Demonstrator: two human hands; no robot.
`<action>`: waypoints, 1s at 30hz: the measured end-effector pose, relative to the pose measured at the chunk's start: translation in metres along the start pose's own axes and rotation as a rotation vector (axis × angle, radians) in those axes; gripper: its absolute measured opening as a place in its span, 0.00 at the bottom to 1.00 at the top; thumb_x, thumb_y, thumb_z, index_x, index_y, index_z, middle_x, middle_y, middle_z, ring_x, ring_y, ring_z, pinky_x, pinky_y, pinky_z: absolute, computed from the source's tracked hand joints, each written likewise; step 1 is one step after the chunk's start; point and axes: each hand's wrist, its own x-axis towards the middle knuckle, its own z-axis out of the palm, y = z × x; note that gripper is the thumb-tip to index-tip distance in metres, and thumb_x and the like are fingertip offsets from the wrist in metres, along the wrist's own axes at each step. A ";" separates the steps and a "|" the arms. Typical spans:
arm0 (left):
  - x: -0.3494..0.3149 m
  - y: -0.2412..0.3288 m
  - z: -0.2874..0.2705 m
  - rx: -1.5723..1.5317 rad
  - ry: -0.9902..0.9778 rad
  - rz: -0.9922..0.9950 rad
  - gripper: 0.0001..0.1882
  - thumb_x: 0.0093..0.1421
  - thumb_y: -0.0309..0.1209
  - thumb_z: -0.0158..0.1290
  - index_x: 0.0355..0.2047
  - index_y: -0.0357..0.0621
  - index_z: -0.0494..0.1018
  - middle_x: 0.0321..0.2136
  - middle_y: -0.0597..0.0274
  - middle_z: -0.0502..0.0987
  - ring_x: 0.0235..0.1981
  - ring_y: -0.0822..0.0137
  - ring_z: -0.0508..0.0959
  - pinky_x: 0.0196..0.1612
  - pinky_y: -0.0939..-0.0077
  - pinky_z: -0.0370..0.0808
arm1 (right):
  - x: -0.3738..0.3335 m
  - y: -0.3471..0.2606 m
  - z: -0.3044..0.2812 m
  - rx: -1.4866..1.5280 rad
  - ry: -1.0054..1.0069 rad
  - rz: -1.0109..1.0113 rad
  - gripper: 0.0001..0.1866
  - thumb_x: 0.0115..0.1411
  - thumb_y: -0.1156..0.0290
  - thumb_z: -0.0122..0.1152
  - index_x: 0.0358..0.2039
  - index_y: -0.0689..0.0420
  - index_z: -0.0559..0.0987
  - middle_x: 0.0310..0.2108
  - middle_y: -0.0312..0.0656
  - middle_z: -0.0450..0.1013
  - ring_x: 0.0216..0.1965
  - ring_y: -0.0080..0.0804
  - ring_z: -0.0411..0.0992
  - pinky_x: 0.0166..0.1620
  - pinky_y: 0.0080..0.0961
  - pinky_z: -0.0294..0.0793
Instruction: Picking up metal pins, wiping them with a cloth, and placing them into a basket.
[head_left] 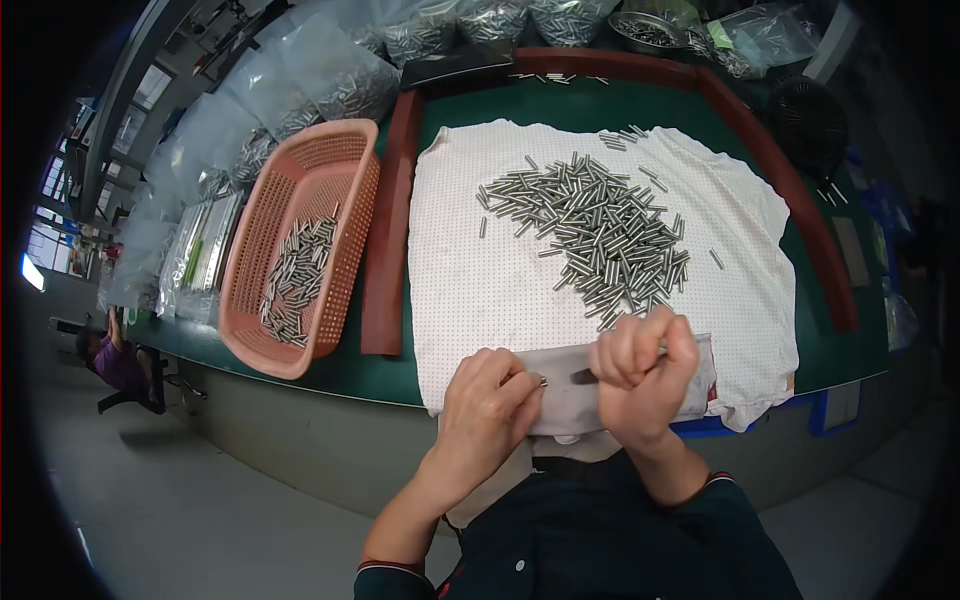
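My left hand (488, 408) is closed near the front edge of the table, pinching a small metal pin (543, 381) whose end pokes out past the fingertips. Facing it, my right hand (645, 385) makes a fist around a slim tool with a dark tip (582, 377); the fingers cover most of it, so its kind is hidden. Beneath both hands lies a grey cloth pad (570, 412). Just beyond them a large loose pile of metal pins (605, 230) is spread on a white dotted cloth (460, 270).
A pink plastic basket (245, 290) with more pins stands at left, beside a reddish-brown rail (388, 240). Another such rail (790, 200) borders the right. Clear bags of pins (340, 75) line the back and left, near a metal bowl (648, 32). A person (120, 365) sits far left.
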 end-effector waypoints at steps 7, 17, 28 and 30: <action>-0.001 0.008 0.005 0.268 -0.043 0.123 0.07 0.36 0.21 0.50 0.16 0.40 0.62 0.20 0.59 0.60 0.24 0.62 0.64 0.28 0.71 0.61 | -0.001 -0.053 -0.033 0.124 0.192 0.001 0.20 0.62 0.59 0.28 0.14 0.51 0.55 0.08 0.30 0.47 0.10 0.18 0.40 0.15 0.16 0.43; 0.005 0.000 -0.020 -1.012 -0.004 -0.588 0.06 0.52 0.23 0.51 0.31 0.35 0.68 0.25 0.58 0.74 0.25 0.70 0.75 0.35 0.81 0.72 | 0.004 -0.053 -0.047 0.257 0.225 0.069 0.20 0.62 0.60 0.32 0.14 0.51 0.55 0.08 0.29 0.46 0.09 0.17 0.41 0.13 0.16 0.42; 0.000 -0.023 -0.014 -1.714 0.258 -0.918 0.16 0.57 0.27 0.47 0.47 0.40 0.63 0.33 0.57 0.72 0.32 0.71 0.73 0.37 0.80 0.72 | 0.003 -0.052 -0.048 0.296 0.255 0.120 0.20 0.62 0.60 0.32 0.13 0.51 0.55 0.08 0.30 0.45 0.08 0.18 0.40 0.13 0.17 0.42; 0.001 -0.023 -0.013 -1.748 0.282 -0.906 0.18 0.57 0.26 0.46 0.48 0.40 0.61 0.34 0.58 0.72 0.33 0.71 0.73 0.38 0.80 0.72 | 0.003 -0.052 -0.049 0.285 0.253 0.119 0.20 0.62 0.60 0.32 0.13 0.51 0.55 0.08 0.30 0.45 0.08 0.18 0.40 0.13 0.17 0.42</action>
